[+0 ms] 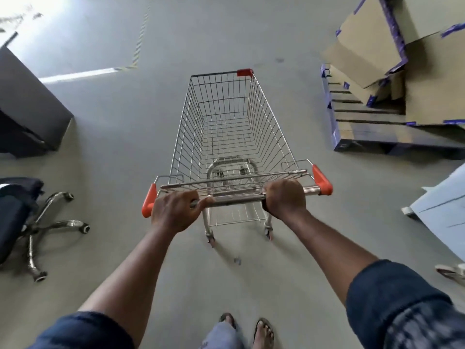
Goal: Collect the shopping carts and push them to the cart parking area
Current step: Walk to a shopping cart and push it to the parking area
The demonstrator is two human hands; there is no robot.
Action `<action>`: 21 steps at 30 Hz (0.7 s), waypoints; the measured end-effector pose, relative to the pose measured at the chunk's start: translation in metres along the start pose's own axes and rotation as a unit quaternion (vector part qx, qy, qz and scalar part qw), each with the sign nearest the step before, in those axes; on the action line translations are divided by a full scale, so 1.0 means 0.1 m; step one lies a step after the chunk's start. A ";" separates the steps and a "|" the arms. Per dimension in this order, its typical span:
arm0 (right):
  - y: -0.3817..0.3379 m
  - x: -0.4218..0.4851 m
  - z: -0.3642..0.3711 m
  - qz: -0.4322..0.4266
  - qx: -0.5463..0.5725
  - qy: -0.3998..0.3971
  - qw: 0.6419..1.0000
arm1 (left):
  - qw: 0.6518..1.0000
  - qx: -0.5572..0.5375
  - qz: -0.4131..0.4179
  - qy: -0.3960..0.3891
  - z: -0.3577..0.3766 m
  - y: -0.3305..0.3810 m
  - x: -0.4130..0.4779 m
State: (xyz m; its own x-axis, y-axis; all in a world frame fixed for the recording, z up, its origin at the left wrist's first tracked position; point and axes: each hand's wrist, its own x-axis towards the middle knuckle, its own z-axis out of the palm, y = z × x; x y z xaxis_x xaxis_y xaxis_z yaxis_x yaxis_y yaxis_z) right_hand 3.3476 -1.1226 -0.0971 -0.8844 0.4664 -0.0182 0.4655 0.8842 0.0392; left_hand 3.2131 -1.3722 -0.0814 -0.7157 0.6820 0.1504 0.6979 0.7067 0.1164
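Wire shopping cart (227,127) — both hands gripping handle bar (236,197).

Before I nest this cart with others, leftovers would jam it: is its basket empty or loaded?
Empty. The basket of the shopping cart shows only wire mesh and grey floor through it, no goods inside.

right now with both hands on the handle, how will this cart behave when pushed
The shopping cart probably rolls easily and feels light: it is empty and stands on casters. It may swerve, since casters swivel, though the left hand and right hand gripping the handle apart should steady it.
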 end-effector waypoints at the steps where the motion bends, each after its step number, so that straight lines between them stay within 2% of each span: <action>1: -0.04 0.23 -0.01 -0.005 0.009 0.000 1.000 | 1.000 0.001 -0.007 0.004 0.03 -0.10 0.20; 9: -0.37 2.10 -0.06 -0.036 0.032 0.010 0.999 | 0.998 0.038 -0.033 0.042 0.28 -0.95 1.88; 21: -0.64 4.99 -0.21 -0.070 0.018 -0.007 0.997 | 0.998 0.006 -0.052 0.030 0.52 -2.02 4.46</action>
State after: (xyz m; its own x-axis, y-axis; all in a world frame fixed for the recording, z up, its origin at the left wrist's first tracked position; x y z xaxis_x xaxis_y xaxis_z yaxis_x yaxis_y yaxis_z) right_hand 2.8761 -0.9474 -0.0881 -0.9405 0.3380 -0.0344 0.3383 0.9410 -0.0014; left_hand 2.7510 -1.2012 -0.0884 -0.7813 0.5925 0.1962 0.6190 0.7759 0.1218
